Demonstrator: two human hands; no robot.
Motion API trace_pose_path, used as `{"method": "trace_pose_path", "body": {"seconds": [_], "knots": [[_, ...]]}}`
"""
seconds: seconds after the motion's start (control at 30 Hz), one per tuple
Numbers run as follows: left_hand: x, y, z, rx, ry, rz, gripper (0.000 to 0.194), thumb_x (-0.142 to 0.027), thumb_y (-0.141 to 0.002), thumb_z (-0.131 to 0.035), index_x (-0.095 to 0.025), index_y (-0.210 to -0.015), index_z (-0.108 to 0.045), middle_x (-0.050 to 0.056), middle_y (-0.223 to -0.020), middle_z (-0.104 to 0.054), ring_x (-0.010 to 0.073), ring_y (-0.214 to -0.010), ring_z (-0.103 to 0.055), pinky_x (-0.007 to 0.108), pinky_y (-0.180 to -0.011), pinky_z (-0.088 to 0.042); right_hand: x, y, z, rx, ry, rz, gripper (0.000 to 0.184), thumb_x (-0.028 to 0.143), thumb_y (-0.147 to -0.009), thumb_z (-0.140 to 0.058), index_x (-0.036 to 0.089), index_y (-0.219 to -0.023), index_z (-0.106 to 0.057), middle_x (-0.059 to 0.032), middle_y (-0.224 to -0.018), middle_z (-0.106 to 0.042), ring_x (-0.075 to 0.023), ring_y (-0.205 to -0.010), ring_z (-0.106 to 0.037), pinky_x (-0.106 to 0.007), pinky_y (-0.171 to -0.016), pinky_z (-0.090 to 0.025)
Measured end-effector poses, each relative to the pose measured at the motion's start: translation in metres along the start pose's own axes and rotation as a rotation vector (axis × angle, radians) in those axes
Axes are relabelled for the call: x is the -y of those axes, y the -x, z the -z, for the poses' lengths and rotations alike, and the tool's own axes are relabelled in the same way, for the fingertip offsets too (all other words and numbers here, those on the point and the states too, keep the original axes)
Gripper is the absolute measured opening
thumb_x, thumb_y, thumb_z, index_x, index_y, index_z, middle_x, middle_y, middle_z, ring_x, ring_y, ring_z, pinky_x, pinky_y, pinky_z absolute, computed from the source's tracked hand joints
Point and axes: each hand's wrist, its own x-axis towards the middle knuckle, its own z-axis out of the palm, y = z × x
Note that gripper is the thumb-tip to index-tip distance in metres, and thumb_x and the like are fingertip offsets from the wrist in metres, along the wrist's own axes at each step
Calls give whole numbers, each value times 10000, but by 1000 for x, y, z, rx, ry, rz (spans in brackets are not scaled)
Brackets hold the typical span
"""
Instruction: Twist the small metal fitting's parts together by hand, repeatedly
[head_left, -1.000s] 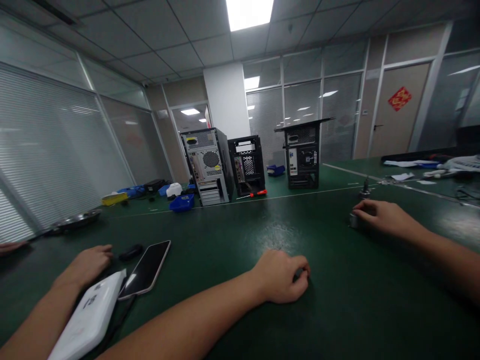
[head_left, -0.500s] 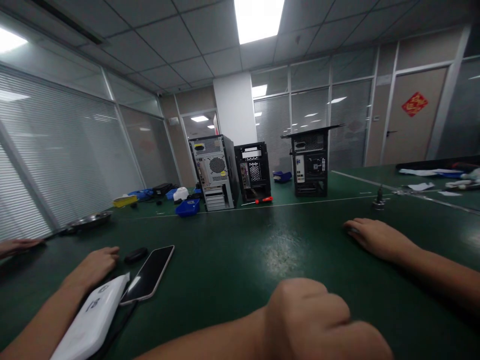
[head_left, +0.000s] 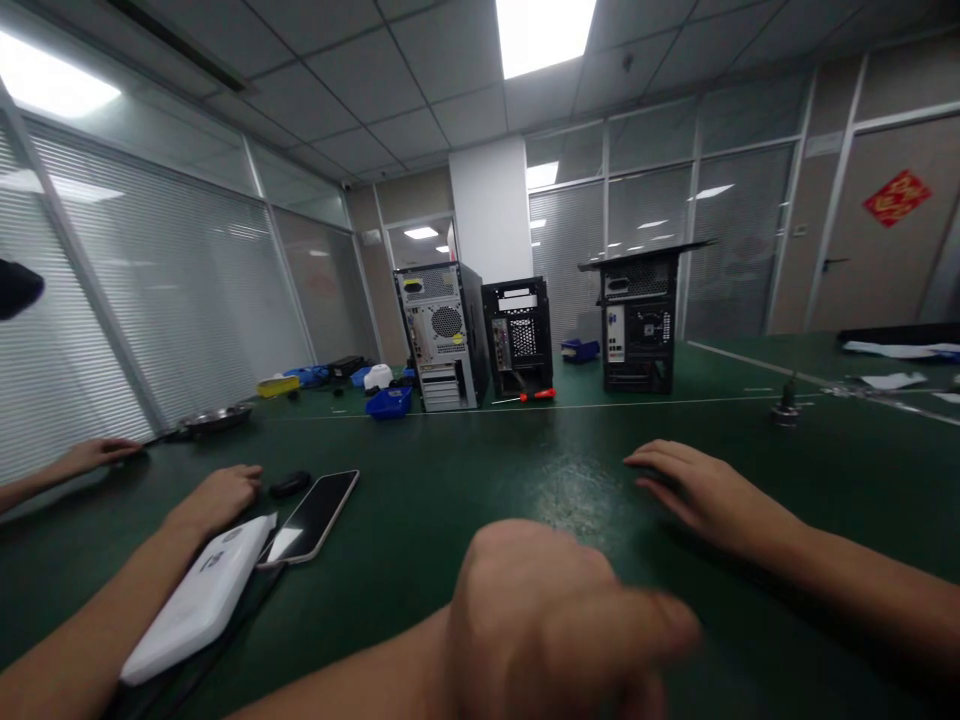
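Observation:
My left hand [head_left: 540, 620] is close to the camera at the bottom middle, above the green table [head_left: 435, 490]. Its index finger stretches to the right, blurred, and the other fingers curl under; nothing shows in it. My right hand [head_left: 697, 495] reaches in from the right edge, low on the table top, its fingers straight and the thumb apart, with no object visible. A phone [head_left: 319, 515] lies left of my left hand, beside a white power bank [head_left: 199, 600] and a small black oval object [head_left: 290, 484].
Three computer cases stand farther back: a silver one [head_left: 442, 340], a black one [head_left: 521, 340] and another black one [head_left: 637, 330] with a panel on top. A red screwdriver [head_left: 536, 395] and blue trays [head_left: 390, 403] lie near them. Another person's hands [head_left: 221, 498] rest at left.
My left hand has shifted left and its index finger has straightened out of a fist. My right hand has moved left, and its fingers have extended. The view has turned slightly left.

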Motion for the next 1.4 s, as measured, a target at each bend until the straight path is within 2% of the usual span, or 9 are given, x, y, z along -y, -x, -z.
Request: {"method": "trace_pose_path", "body": {"seconds": [0.07, 0.13, 0.23, 0.37, 0.7, 0.9, 1.13, 1.23, 1.4], "knots": [[18, -10, -17, 57, 42, -68, 289, -332, -874, -431, -206, -1100, -561, 40, -765, -602, 180, -675, -601, 335, -634, -486, 46, -3, -5, 12, -130, 97, 325, 345, -927, -505, 276, -1220, -627, -54, -1193, -632, -180, -1091, -597, -360, -951, -511], [39, -12, -33, 143, -22, 29, 170, -300, -879, -450, -181, -926, -562, 42, -742, -573, 175, -648, -552, 323, -602, -434, 86, -1, -13, -9, -274, 141, 305, 284, -935, -495, 249, -1212, -618, -68, -1167, -640, -159, -1081, -598, -325, -941, -510], [61, -2, -50, 272, -128, 39, 265, -303, -908, -379, -186, -702, -498, 55, -713, -530, 196, -679, -506, 351, -647, -386, 117, 7, -23, -51, -405, 163, 254, 232, -917, -519, 218, -1144, -632, -73, -1106, -660, -143, -1035, -609, -299, -913, -511], [60, 8, -57, 431, -32, -2, 254, -299, -953, -375, -179, -798, -536, 47, -768, -556, 192, -731, -502, 340, -703, -379, 112, 13, -26, -61, -408, 112, 226, 209, -893, -563, 221, -1100, -654, -51, -1077, -675, -133, -1021, -611, -300, -910, -503], [63, 9, -55, 532, 68, 150, 197, -248, -995, -400, -188, -915, -570, 33, -887, -606, 192, -836, -532, 312, -769, -387, 105, 12, -27, -8, -396, 124, 293, 200, -855, -632, 269, -1139, -656, -14, -1046, -683, -125, -998, -604, -298, -891, -499], [63, 8, -53, 457, 213, 228, 148, -235, -963, -457, -190, -872, -565, 8, -835, -592, 173, -803, -534, 282, -740, -368, 107, 13, -29, -9, -411, 92, 393, 193, -874, -582, 290, -1254, -571, -29, -1212, -609, -133, -1131, -564, -309, -990, -471], [74, 4, -52, 289, 301, 504, 438, -342, -1010, -373, -177, -617, -473, -34, -574, -429, 132, -582, -472, 269, -599, -306, 98, 12, -34, -130, -498, -248, 361, 353, -980, -368, 248, -1309, -472, -77, -1276, -567, -167, -1113, -570, -367, -971, -482], [75, 4, -51, 324, 309, 490, 468, -370, -1025, -351, -174, -697, -621, -25, -581, -493, 146, -616, -523, 269, -636, -335, 98, 12, -33, -94, -507, -285, 364, 370, -986, -334, 226, -1294, -464, -86, -1212, -581, -172, -1090, -571, -364, -946, -484], [64, 4, -49, 475, 277, 302, 353, -322, -1017, -408, -190, -896, -712, 6, -713, -631, 166, -729, -567, 271, -688, -367, 109, 12, -28, 31, -382, -129, 403, 295, -846, -596, 227, -1230, -495, -74, -1162, -540, -180, -1054, -548, -349, -906, -480]]}}
